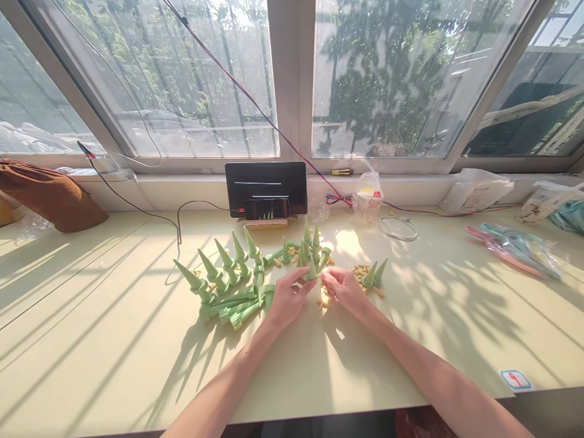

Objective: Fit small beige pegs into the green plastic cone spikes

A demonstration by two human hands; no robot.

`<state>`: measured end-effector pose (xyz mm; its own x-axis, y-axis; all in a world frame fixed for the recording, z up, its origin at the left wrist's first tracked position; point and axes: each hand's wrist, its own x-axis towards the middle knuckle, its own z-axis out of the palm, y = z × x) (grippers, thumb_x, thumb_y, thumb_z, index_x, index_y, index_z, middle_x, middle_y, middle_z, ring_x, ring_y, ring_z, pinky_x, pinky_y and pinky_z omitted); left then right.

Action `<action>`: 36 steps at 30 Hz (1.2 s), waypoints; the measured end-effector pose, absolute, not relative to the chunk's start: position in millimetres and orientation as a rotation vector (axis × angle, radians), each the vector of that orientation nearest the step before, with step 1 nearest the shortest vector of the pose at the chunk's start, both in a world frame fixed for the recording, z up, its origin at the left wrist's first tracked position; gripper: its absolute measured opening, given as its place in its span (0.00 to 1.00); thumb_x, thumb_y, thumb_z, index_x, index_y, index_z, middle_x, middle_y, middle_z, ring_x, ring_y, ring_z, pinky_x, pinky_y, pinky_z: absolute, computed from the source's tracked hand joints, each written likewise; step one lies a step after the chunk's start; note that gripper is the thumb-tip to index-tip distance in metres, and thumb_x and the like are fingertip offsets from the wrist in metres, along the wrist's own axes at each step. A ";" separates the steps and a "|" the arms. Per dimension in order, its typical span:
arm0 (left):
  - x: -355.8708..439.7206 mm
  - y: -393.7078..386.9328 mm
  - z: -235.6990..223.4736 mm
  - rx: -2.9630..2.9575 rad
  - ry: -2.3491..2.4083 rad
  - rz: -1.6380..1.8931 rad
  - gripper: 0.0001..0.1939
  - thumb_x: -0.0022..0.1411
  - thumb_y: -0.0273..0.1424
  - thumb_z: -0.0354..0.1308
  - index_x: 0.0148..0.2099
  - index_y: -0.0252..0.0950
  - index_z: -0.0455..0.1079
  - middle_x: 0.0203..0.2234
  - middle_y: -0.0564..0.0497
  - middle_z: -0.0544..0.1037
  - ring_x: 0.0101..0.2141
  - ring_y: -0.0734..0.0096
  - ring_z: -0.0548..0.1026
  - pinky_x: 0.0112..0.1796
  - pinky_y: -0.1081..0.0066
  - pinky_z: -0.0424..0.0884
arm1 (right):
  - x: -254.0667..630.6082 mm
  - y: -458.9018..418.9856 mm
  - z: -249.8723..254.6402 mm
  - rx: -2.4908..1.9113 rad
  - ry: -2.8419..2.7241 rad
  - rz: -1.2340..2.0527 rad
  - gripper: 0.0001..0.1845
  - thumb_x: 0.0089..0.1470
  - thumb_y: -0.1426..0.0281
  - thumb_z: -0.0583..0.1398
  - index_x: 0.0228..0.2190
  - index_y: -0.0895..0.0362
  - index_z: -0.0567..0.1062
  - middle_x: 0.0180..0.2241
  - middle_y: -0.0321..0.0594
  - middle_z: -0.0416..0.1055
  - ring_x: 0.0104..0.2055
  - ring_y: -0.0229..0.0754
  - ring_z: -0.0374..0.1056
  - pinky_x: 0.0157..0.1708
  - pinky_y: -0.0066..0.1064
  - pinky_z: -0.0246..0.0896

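Note:
My left hand [289, 295] is closed around a green plastic cone-shaped spike [312, 271], its point upward. Close beside it, my right hand [345, 288] is pinched at the spike's side, and a small yellowish piece seems to be between the fingertips. Small yellowish peg-like pieces [324, 299] lie on the table just below that hand. To the left, several green spikes [227, 260] stand upright in a row, with more green pieces [237, 309] lying in front. Two green cones [374, 274] stand right of my right hand among other yellowish pegs.
A black tablet [267, 176] leans behind a phone [267, 209] on a small stand by the window. A plastic bag with a cup [367, 198], a coiled cable [398, 228] and bagged pink and teal items [515, 246] lie rightward. A brown bag [55, 194] is far left.

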<state>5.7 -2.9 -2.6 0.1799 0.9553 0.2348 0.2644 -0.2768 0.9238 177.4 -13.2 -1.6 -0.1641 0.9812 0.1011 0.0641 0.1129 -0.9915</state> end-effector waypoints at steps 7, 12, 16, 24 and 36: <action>6.8 -4.3 -0.8 1.699 1.115 1.102 0.15 0.62 0.41 0.58 0.45 0.37 0.74 0.37 0.48 0.79 0.30 0.70 0.75 0.25 0.75 0.72 | 176.8 -10.6 -2.7 -1.103 -1.472 1.083 0.22 0.61 0.56 0.55 0.21 0.57 0.65 0.17 0.30 0.57 0.19 0.32 0.53 0.21 0.27 0.49; 5.6 -1.6 -2.4 1.586 1.145 1.119 0.18 0.62 0.45 0.57 0.43 0.35 0.73 0.32 0.48 0.77 0.25 0.72 0.72 0.22 0.75 0.69 | 177.2 -12.6 -2.3 -1.151 -1.548 0.997 0.21 0.63 0.58 0.54 0.23 0.57 0.68 0.18 0.31 0.61 0.21 0.34 0.57 0.23 0.27 0.53; 5.6 -2.9 4.1 1.545 1.178 1.114 0.18 0.62 0.46 0.57 0.39 0.34 0.73 0.28 0.50 0.75 0.21 0.76 0.69 0.21 0.75 0.67 | 176.2 -15.2 -0.8 -1.129 -1.565 0.903 0.14 0.62 0.60 0.56 0.33 0.57 0.73 0.26 0.37 0.70 0.28 0.38 0.67 0.27 0.28 0.61; 6.5 -3.0 5.6 1.519 1.171 1.116 0.19 0.64 0.46 0.55 0.37 0.35 0.73 0.17 0.57 0.67 0.16 0.77 0.64 0.22 0.75 0.64 | 176.6 -13.7 -4.3 -1.124 -1.659 0.751 0.11 0.58 0.63 0.60 0.37 0.57 0.77 0.35 0.43 0.75 0.28 0.38 0.68 0.27 0.30 0.65; 3.6 -3.2 3.3 1.545 1.142 1.120 0.19 0.63 0.46 0.57 0.41 0.35 0.77 0.18 0.55 0.71 0.17 0.77 0.64 0.21 0.75 0.62 | 177.3 -8.8 -13.3 -1.099 -1.687 0.679 0.07 0.55 0.68 0.62 0.29 0.57 0.79 0.29 0.43 0.78 0.26 0.41 0.68 0.28 0.34 0.64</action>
<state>3.6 -3.2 3.3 0.1684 0.9735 0.1546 0.1740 -0.1837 0.9675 177.3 -8.8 -13.3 -0.1178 0.8985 0.4229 0.3555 0.4358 -0.8269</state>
